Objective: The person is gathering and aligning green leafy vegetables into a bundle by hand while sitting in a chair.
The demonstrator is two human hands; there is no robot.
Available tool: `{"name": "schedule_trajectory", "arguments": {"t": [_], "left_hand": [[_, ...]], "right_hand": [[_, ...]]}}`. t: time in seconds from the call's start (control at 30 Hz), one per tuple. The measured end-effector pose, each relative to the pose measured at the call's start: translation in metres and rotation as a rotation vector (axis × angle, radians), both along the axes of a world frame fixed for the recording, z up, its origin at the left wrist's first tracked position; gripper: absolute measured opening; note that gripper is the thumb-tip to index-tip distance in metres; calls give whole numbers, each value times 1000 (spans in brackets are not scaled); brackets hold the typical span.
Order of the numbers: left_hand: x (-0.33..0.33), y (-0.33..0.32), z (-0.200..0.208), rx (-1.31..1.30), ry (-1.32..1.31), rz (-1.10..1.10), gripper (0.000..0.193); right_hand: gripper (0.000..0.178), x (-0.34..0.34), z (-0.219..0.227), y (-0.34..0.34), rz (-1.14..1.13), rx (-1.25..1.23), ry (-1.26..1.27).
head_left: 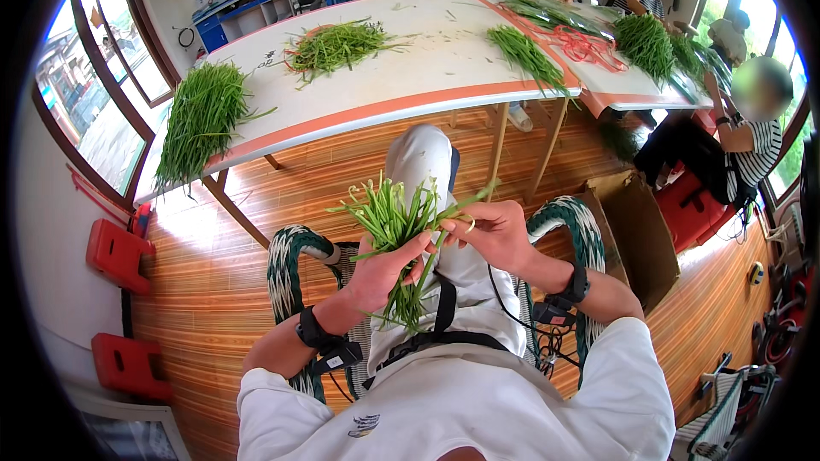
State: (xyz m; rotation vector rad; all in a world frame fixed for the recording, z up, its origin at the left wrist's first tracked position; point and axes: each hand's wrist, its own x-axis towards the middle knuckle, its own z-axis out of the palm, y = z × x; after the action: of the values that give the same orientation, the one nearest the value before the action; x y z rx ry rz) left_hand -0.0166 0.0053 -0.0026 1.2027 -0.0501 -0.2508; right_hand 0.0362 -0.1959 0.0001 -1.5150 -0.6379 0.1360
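Observation:
Above my lap, my left hand (380,275) is wrapped round a bunch of long green stalks (389,209) that look like garlic chives. Pale, curled ends stick up from the top of the bunch, and the other ends hang below my fingers. My right hand (500,237) is at the right side of the bunch, its thumb and fingers pinching a green stalk (470,199) that points up and right. The two hands nearly touch where the stalk meets the bunch.
Ahead stands a long white table (410,51) with a left pile (205,115), a middle pile (337,44) and a right bundle (525,53) of greens. Red ribbon (589,45) lies farther right, near other people at work. A cardboard box (636,239) and red stools (120,256) stand on the floor.

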Motion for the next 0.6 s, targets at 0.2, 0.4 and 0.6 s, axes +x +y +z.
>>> {"name": "schedule_trajectory", "arguments": {"t": [0.2,0.4,0.6], "left_hand": [[1,4,6,17,13,-11,19],[6,14,5,25,9,8,20],[13,23,11,-10,-8,70,29]], "right_hand": [[15,8,6,-7,-91,101,15],[17,31,13,-27,-205,269,68],[15,46,33,-67,-10,722,229]]}}
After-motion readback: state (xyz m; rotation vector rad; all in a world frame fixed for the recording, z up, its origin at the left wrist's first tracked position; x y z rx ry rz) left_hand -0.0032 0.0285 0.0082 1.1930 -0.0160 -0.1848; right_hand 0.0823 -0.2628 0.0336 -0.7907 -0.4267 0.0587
